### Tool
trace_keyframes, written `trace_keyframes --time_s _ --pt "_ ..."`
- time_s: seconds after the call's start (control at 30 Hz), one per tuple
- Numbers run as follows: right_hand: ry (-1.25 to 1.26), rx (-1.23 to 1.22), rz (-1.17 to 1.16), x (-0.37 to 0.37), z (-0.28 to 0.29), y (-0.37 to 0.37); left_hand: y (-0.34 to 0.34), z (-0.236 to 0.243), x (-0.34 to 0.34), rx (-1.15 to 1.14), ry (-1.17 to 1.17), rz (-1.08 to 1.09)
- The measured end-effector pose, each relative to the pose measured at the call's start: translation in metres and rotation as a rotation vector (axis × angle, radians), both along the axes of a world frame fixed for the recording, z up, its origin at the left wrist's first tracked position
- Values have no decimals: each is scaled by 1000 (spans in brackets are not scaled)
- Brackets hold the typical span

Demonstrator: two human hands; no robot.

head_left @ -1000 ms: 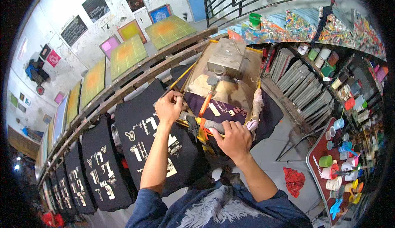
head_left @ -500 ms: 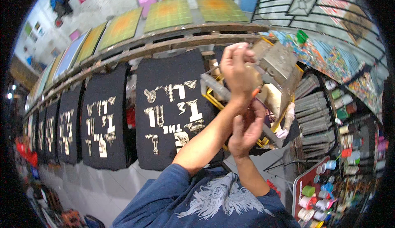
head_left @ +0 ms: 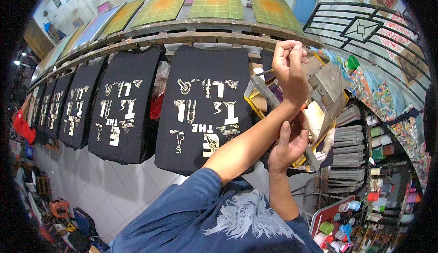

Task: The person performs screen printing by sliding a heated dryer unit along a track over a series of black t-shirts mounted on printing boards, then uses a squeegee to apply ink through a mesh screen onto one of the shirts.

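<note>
My left hand (head_left: pixel 290 70) is raised over a yellow-edged frame (head_left: pixel 329 136) with grey metal parts. Its fingers are curled inward; whatever they hold, if anything, is hidden. Lower down, my right hand (head_left: pixel 288 149) has its palm partly showing and its thumb apart from the fingers. It is beside the frame, with some fingertips in shadow near my left forearm. A small orange tip shows by my left wrist. Left of my arms lies a black T-shirt (head_left: pixel 200 70) with pale printed letters and tool shapes, spread flat on a board.
More printed black shirts (head_left: pixel 121 70) run in a row to the left. Behind them is a wooden rail (head_left: pixel 200 37) with greenish panels (head_left: pixel 216 4) leaning above it. Stacked grey slats (head_left: pixel 344 148) stand at right, near a red tray table (head_left: pixel 319 218) and several paint cups.
My view has shifted left, so the shirts, frame and hands appear farther right. Both hands keep nearly the same pose, the left one still curled above the right.
</note>
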State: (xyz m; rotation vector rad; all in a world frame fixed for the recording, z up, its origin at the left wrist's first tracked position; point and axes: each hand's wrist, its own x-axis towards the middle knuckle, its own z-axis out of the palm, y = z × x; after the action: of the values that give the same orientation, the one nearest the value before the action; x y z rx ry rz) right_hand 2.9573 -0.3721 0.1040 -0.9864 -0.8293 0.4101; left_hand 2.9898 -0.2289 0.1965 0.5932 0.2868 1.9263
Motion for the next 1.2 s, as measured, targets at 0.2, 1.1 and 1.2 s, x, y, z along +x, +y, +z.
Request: trace_keyframes --time_s 0.2,1.1,1.2 --pt "-175 -147 92 19 -30 -19 6 14 -12 92 8 58" --pt "-1136 -519 -361 118 31 -50 44 -117 -63 827 1647 165" --pt "-1149 -948 -205 139 8 -57 35 -148 -75 893 1611 277"
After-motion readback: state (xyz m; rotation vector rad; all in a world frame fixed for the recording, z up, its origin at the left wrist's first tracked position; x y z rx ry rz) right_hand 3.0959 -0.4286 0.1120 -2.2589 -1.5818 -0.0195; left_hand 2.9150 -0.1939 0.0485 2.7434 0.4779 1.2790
